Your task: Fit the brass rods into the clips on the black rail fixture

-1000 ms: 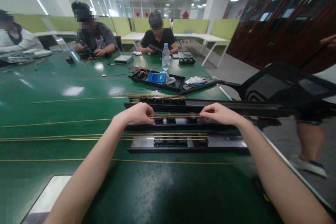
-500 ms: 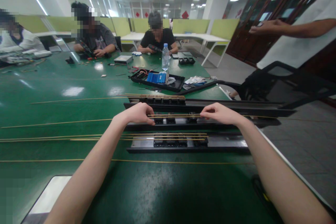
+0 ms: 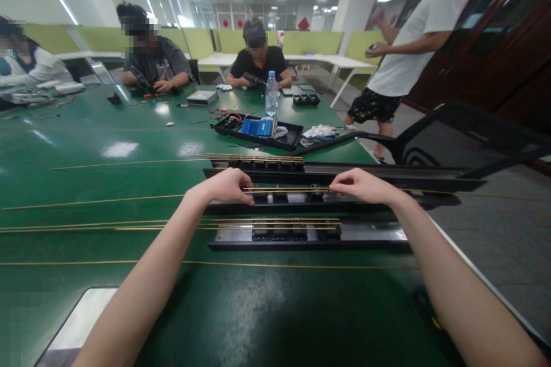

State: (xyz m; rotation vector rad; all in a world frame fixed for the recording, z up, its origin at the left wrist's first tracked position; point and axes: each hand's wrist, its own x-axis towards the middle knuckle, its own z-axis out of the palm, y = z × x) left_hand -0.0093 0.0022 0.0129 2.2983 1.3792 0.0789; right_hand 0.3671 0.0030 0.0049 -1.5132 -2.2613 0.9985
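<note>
A: Start at the left edge, what is there?
B: A seated person in a white top at the green table, and a pale flat panel in the near corner, partly behind the left forearm
A: Next along?
B: Brass-coloured rods stretch across the tabletop, with a person in a dark grey shirt seated beyond
A: And the left hand?
B: The left hand is over the left part of the middle channel, thumb and fingers a narrow gap apart around the thin rods. I cannot tell how firmly they grip, if at all
A: Where do those thin rods lie?
B: Side by side between the two hands, above some black blocks in that channel. The near channel and the far channel have rods over them too. Farther back stand a black tray and a water bottle
A: Then the right hand?
B: The right hand has its fingertips pinched together on the thin rods
A: And past that?
B: A standing person in a white shirt, then a black mesh chair by the table's edge
</note>
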